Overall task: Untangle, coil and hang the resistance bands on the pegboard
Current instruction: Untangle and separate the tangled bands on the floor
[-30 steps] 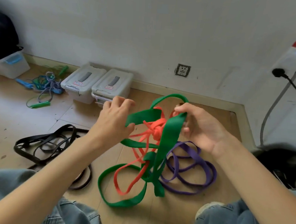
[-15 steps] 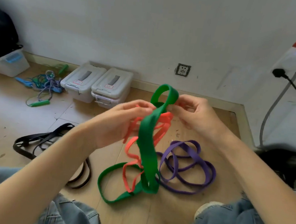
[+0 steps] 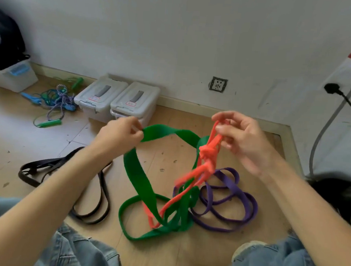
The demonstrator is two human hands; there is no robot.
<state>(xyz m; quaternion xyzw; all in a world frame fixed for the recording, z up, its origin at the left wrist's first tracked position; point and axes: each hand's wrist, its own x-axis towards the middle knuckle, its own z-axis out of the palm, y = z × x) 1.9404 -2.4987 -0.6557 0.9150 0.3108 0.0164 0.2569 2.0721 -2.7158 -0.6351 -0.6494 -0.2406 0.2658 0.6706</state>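
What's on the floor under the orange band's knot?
Below the orange band's knot lie purple band loops and green band loops on the wooden floor. Floor beneath them is hidden.

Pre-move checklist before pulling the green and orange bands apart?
1. Left hand grips green band: ok.
2. Right hand holds orange band in its fingers: ok.
3. Orange knot undone: not ok, still bunched tight against the green.
4. Lower loops free of each other: not ok, orange threads through green near the floor.
5. Purple band clear of the tangle: cannot tell, it meets the green at its left edge.
6. Black band out of the way: ok, lying apart on the left.
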